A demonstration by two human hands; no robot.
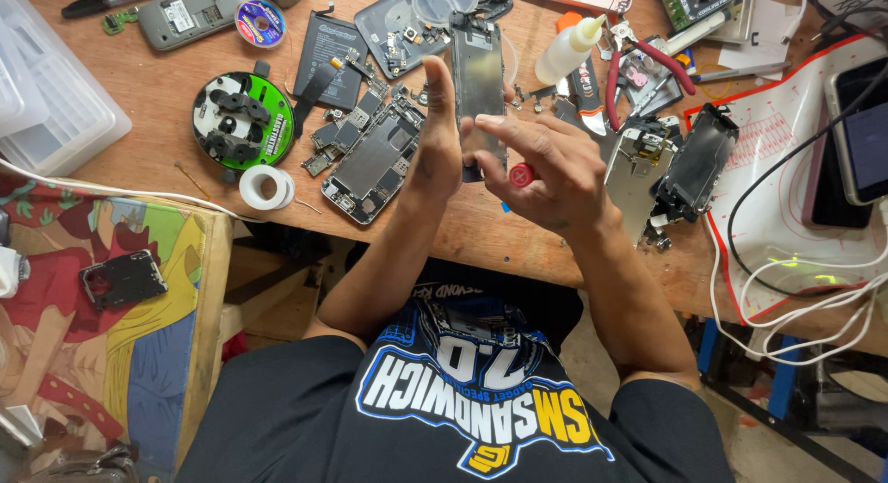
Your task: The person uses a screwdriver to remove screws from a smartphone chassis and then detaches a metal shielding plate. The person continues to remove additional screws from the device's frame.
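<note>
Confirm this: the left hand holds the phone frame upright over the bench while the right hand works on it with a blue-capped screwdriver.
Not quite: the screwdriver cap is red, not blue, as the head view shows. The left hand does hold the phone frame upright, and the right hand works on it.

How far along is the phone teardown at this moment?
Already done, by the look of it: an opened phone body and loose small parts lie on the wooden bench. In hand: the left hand holds a phone frame upright, while the right hand works a red-capped screwdriver at its lower end. Left: this frame remains in one piece; reassembly hasn't visibly begun.
</note>
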